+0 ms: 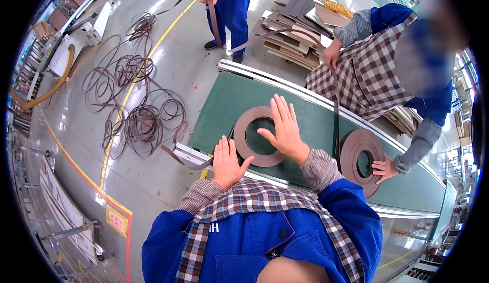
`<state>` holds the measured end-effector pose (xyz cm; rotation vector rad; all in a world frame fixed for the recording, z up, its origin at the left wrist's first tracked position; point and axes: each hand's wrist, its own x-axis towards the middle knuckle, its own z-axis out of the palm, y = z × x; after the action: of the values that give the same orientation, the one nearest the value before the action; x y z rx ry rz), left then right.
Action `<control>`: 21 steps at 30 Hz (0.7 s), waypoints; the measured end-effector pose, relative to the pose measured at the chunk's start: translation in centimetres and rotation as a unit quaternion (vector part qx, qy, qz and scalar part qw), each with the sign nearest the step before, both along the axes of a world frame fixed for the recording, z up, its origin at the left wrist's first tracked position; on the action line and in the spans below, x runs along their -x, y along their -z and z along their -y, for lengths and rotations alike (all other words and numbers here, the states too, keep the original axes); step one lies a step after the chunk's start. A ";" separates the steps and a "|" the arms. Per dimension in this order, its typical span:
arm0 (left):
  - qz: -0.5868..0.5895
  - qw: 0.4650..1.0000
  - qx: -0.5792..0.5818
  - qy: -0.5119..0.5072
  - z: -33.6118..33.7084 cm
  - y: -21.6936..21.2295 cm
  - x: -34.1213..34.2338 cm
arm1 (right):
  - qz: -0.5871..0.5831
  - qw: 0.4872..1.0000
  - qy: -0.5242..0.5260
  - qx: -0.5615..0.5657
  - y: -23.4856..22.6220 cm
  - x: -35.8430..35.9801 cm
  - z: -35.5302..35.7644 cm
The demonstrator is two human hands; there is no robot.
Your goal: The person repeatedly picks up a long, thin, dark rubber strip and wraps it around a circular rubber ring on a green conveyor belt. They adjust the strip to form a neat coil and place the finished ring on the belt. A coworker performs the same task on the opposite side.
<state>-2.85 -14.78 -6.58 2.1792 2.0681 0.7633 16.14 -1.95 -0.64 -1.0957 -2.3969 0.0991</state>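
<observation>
Head view: one moment at a green-topped work table, entries listed largest to smallest.
Floor (76, 145): grey and glossy, with yellow and red lines running near to far on the left.
Work table (224, 105): long green surface with pale edging, running from near left to far right.
Stacked boards (290, 28): brown and tan sheets piled on the floor, far right of centre.
Co-worker in checked apron (367, 74): stood at the table's right side, one hand (383, 168) on a second brown coil (360, 161) set on edge, the other hand (332, 55) on a strip rising from it.
Person in blue overalls (230, 8): far centre, both hands on a long brown strip.
Loose strip loops (137, 110): dark brown tangles spread over the floor, left of the table.
Brown tape coil (244, 148): flat ring lying on the table's near left end, green showing through its hole.
Right hand (284, 128): fingers spread flat, palm down over the coil's right side, gripping nothing.
Left hand (226, 162): fingers together and extended, resting at the coil's near left rim, thumb against its edge, not closed on it.
</observation>
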 end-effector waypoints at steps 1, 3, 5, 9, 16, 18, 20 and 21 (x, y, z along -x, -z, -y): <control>-0.017 1.000 -0.010 0.009 -0.1 1.0 -0.2 | 0.049 0.998 -0.029 0.026 0.7 -0.4 -0.6; -0.048 0.998 0.027 0.019 -0.5 -0.2 -0.7 | 0.142 0.983 -0.088 0.079 3.1 -0.5 -1.9; -0.061 0.996 0.054 0.036 -0.9 -0.8 -1.1 | 0.142 0.985 -0.083 0.055 3.8 -0.4 -2.0; -0.148 0.986 0.062 0.034 -1.7 -0.3 -1.5 | 0.150 0.986 -0.064 0.026 3.7 0.3 -2.4; -0.120 0.990 0.070 0.028 -1.9 -0.9 -1.5 | 0.071 0.997 0.015 0.012 4.8 -0.1 -2.9; -0.091 0.993 0.067 0.043 -2.3 -1.3 -1.7 | 0.089 0.993 0.057 0.058 3.1 -1.1 -2.5; -0.071 0.989 0.124 0.048 -3.1 -1.9 -2.1 | 0.134 0.986 0.080 0.052 2.9 -1.7 -1.9; -0.066 0.993 0.091 0.041 -3.5 -2.0 -2.3 | 0.150 0.983 0.095 0.040 2.9 -2.1 -1.6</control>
<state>-0.59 -11.31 -4.56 2.2515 1.9997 0.4138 18.29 -0.35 -3.58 -1.4609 -2.5508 -0.0372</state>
